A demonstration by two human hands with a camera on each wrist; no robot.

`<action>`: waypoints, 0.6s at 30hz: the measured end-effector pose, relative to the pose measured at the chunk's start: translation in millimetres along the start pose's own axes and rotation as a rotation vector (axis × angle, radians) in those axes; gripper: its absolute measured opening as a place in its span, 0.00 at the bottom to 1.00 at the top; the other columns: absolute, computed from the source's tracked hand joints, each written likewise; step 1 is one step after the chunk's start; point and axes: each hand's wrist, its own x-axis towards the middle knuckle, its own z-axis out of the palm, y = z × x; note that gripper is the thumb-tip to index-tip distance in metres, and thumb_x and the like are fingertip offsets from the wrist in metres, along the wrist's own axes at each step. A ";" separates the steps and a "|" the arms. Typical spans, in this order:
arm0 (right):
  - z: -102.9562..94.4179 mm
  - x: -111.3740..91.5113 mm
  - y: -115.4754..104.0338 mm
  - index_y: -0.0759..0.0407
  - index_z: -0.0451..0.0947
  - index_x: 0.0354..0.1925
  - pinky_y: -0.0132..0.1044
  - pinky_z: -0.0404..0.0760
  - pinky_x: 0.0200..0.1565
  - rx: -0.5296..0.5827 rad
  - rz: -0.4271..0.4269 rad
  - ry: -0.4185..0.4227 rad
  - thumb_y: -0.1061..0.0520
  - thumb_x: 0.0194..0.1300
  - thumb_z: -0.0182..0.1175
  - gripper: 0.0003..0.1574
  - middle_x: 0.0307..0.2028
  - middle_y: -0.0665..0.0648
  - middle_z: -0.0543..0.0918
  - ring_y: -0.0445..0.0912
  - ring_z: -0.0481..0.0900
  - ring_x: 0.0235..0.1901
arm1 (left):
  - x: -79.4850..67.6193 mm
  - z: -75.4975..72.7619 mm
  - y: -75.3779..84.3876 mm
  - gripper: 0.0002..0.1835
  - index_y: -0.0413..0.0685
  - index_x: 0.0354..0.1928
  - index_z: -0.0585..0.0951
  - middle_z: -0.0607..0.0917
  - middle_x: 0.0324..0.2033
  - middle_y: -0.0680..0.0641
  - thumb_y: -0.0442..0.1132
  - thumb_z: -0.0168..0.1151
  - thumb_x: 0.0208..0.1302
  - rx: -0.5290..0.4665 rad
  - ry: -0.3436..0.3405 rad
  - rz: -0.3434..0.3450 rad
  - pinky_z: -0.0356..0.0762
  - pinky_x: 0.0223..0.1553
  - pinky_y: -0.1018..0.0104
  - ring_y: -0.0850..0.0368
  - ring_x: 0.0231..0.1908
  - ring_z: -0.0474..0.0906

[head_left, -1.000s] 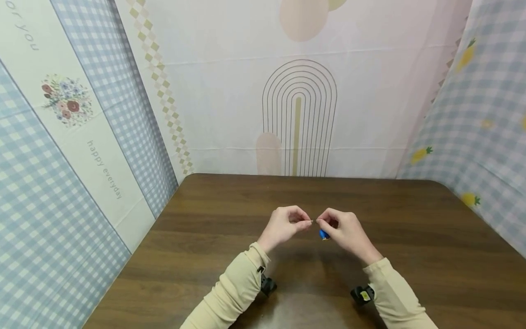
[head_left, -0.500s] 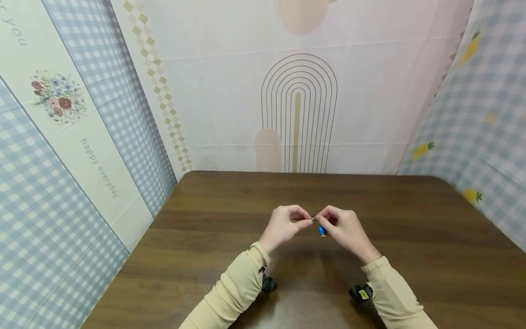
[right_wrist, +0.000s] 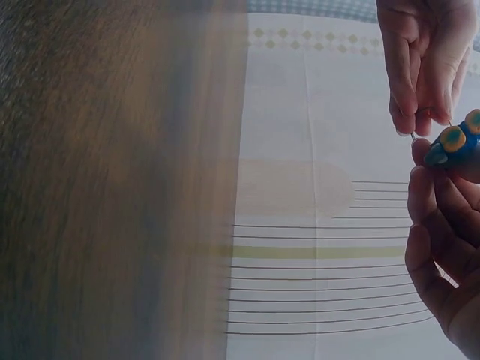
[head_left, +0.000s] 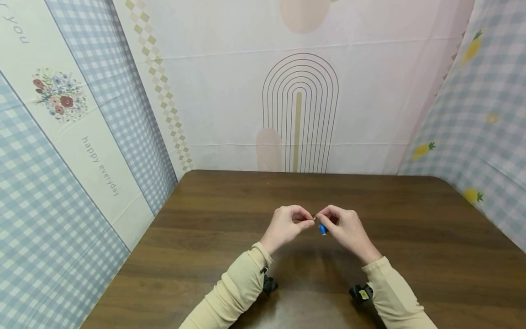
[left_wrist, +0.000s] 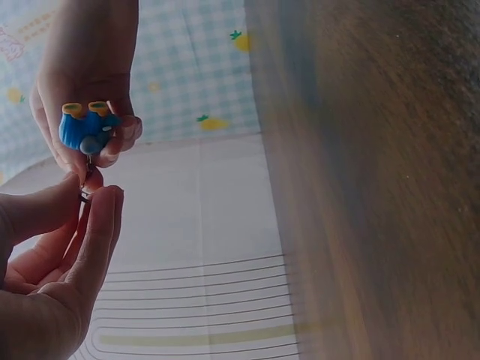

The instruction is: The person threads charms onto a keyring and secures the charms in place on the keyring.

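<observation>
Both hands meet above the middle of the dark wooden worktop [head_left: 411, 237], raised off its surface and close together. The right hand [head_left: 344, 228] has its fingers curled round a small blue toy [head_left: 323, 229] — a rounded blue piece with two yellow-orange discs on it, seen most clearly in the left wrist view [left_wrist: 86, 127]. A thin metal part [head_left: 314, 217], too small to make out well, sticks out from the toy toward the other hand. The left hand [head_left: 287, 224] pinches this metal part between thumb and forefinger, the remaining fingers curled loosely into the palm; in the right wrist view the left hand's fingertips [right_wrist: 409, 120] close on the metal bit just beside the toy [right_wrist: 454, 142]. The fingertips of the two hands nearly touch. Both forearms wear beige sleeves [head_left: 234, 292], each with a small black camera strapped under the wrist. Behind the worktop hang patterned cloths — a pale one with an arch of thin lines [head_left: 300, 114], and blue checked ones on either side.
</observation>
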 end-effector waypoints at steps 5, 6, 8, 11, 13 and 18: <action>0.6 -0.7 0.9 0.50 0.78 0.28 0.27 0.70 0.19 0.042 0.005 -0.019 0.54 0.58 0.59 0.04 0.17 0.44 0.77 0.34 0.70 0.16 | -0.9 -0.3 0.6 0.06 0.44 0.30 0.82 0.85 0.28 0.48 0.39 0.65 0.52 0.034 0.004 0.005 0.76 0.32 0.80 0.65 0.29 0.81; 0.6 -0.9 0.8 0.50 0.78 0.28 0.28 0.70 0.19 0.052 0.003 -0.024 0.53 0.58 0.59 0.04 0.17 0.44 0.77 0.34 0.70 0.16 | -0.8 -0.3 0.7 0.06 0.44 0.30 0.82 0.85 0.28 0.48 0.39 0.65 0.52 0.040 0.007 0.007 0.76 0.31 0.80 0.64 0.29 0.81; 0.5 -1.1 0.4 0.50 0.78 0.28 0.28 0.70 0.19 0.064 -0.003 -0.029 0.53 0.57 0.60 0.04 0.17 0.44 0.77 0.35 0.71 0.16 | -0.8 -0.1 0.8 0.06 0.45 0.30 0.81 0.85 0.28 0.48 0.39 0.65 0.52 0.048 0.013 0.013 0.76 0.31 0.79 0.65 0.29 0.81; 0.9 -1.2 -1.4 0.51 0.79 0.28 0.27 0.71 0.20 0.061 -0.011 -0.026 0.53 0.56 0.61 0.04 0.17 0.44 0.77 0.35 0.71 0.15 | -1.2 0.3 0.5 0.06 0.45 0.30 0.81 0.84 0.28 0.49 0.39 0.65 0.52 0.050 0.026 0.029 0.76 0.32 0.79 0.66 0.29 0.81; 1.6 -1.1 -3.3 0.52 0.79 0.28 0.27 0.70 0.19 0.053 -0.019 -0.027 0.53 0.56 0.61 0.04 0.16 0.43 0.77 0.34 0.70 0.15 | -1.6 0.2 0.7 0.06 0.46 0.33 0.80 0.84 0.29 0.49 0.39 0.64 0.53 0.050 0.029 0.044 0.76 0.32 0.79 0.66 0.29 0.81; 3.6 0.8 -8.5 0.54 0.79 0.28 0.26 0.72 0.21 0.022 -0.100 -0.042 0.55 0.56 0.61 0.04 0.18 0.43 0.77 0.33 0.70 0.17 | -2.8 -3.0 0.9 0.18 0.50 0.49 0.77 0.85 0.30 0.49 0.38 0.62 0.55 0.093 -0.018 0.078 0.75 0.31 0.80 0.66 0.30 0.81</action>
